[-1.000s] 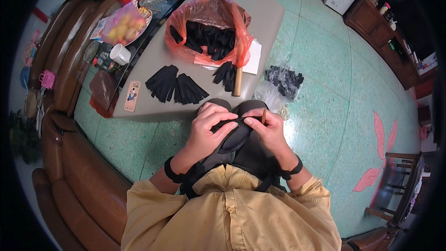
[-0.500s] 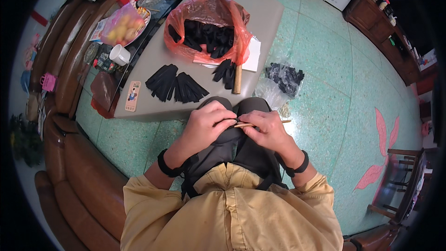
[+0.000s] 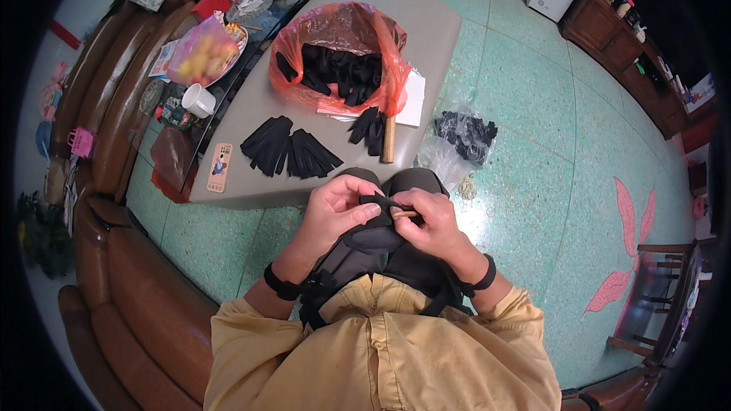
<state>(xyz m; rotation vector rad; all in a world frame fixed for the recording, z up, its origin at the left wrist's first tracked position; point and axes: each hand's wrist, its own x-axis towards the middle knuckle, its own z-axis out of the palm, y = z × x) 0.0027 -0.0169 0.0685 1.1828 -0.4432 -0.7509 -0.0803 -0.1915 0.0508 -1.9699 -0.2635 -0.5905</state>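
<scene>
Over my lap, my left hand [image 3: 341, 207] pinches a short black fabric strip [image 3: 387, 202] between thumb and fingers. Close beside it, my right hand [image 3: 430, 222] is closed around a thin wooden stick [image 3: 407, 214], with the strip's other end at its fingertips. Most of the stick is hidden in that hand. Ahead of my knees, two fanned bundles of black strips [image 3: 266, 148] [image 3: 314, 155] lie on a grey padded bench. A smaller black bunch [image 3: 369, 131] rests beside a wooden handle [image 3: 389, 141]. Behind them a red plastic bag [image 3: 343, 23] stands open, holding many black pieces.
The grey bench [image 3: 304, 192] carries a pink phone-shaped item [image 3: 219, 168] at its left corner. On the floor right of it sits a clear plastic bag [image 3: 466, 138] of black pieces. A white mug [image 3: 199, 100] and bagged fruit [image 3: 202, 59] stand at the left, near the brown sofa [image 3: 145, 281].
The black strip now shows stretched between my hands. The stick, which stuck out past my right hand, is now mostly covered by it. My left hand has opened out slightly around the strip.
</scene>
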